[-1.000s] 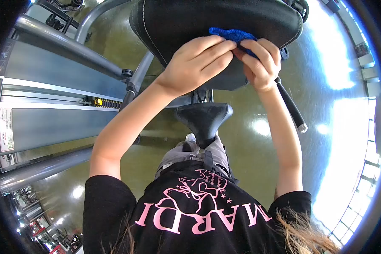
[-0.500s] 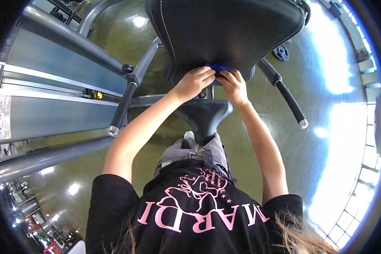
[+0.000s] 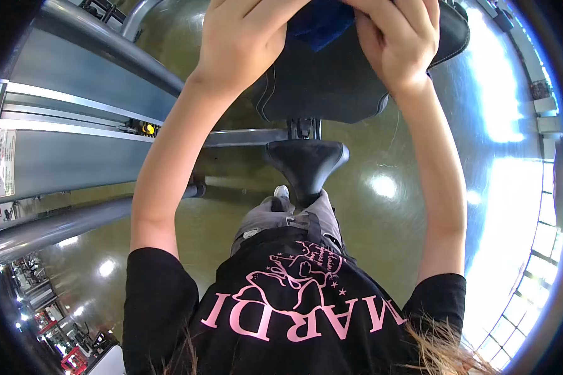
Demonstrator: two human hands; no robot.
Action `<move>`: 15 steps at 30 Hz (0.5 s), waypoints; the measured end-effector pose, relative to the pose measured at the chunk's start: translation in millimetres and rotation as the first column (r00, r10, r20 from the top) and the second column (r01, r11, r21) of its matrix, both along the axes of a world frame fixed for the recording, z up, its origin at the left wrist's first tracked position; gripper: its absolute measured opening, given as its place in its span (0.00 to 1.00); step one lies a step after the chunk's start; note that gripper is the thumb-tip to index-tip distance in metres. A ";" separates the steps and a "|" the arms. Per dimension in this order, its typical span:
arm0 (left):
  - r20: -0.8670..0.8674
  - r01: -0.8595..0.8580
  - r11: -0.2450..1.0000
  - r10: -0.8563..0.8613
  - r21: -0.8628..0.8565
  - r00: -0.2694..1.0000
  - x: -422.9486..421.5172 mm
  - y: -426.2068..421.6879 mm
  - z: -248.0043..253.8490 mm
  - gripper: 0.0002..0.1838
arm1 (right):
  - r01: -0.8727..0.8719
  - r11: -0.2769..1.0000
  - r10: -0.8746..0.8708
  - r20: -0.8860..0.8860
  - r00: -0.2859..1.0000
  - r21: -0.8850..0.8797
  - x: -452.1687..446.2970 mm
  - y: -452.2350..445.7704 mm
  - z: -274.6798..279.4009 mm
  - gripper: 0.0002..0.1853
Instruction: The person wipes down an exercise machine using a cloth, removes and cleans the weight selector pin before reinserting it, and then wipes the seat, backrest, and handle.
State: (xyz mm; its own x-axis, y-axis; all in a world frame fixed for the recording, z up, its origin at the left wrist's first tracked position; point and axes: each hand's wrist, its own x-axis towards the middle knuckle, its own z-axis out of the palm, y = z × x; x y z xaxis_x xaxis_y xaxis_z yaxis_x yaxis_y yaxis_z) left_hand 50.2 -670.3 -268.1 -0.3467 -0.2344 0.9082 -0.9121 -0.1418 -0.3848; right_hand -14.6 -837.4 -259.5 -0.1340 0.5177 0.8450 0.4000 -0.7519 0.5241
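Note:
A dark blue cloth (image 3: 321,26) is stretched between my two hands, high up and close to the camera. My left hand (image 3: 244,47) grips its left side, and my right hand (image 3: 401,45) has the right side, with fingers bent. Some fingertips and the cloth's upper part are cut off by the top edge of the view. Behind and below the hands is the black padded backrest (image 3: 328,87) of a gym machine, partly covered by them. I cannot tell whether the cloth touches the pad.
A smaller black seat pad (image 3: 306,159) is just in front of my legs. Grey machine tubes (image 3: 112,50) and a panelled weight housing (image 3: 75,162) with a yellow piece (image 3: 148,129) stand to the left. Shiny greenish floor (image 3: 381,156) spreads around, with bright windows at right.
Both hands have risen from the backrest's lower edge towards the camera and moved apart. The bunched blue cloth came up with them and now shows more spread out.

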 end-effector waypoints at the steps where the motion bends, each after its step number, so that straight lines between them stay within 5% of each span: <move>1: -0.020 0.000 1.000 0.000 0.001 1.000 1.4 -0.3 -4.9 0.08 | 0.016 1.000 -0.016 0.002 1.000 -0.004 4.1 -1.8 -5.3 0.08; 6: -0.143 -0.007 0.998 0.016 0.063 0.990 0.6 2.5 -29.0 0.11 | 0.162 0.980 -0.142 -0.166 0.976 0.114 -14.7 10.9 -24.3 0.09; 7: -0.156 -0.003 0.992 0.023 0.127 0.987 0.0 7.0 -40.3 0.11 | 0.021 0.992 -0.006 -0.116 0.993 0.121 -3.0 1.8 -37.4 0.12; 9: -0.178 0.008 0.968 0.039 0.252 0.983 -3.1 13.0 -64.1 0.11 | 0.104 0.989 -0.073 -0.276 0.958 0.102 -18.3 1.9 -64.1 0.12; 15: -0.270 0.026 0.938 0.073 0.346 0.960 4.6 18.5 -145.3 0.12 | 0.123 0.983 -0.065 -0.373 0.925 0.134 -13.3 2.8 -140.7 0.12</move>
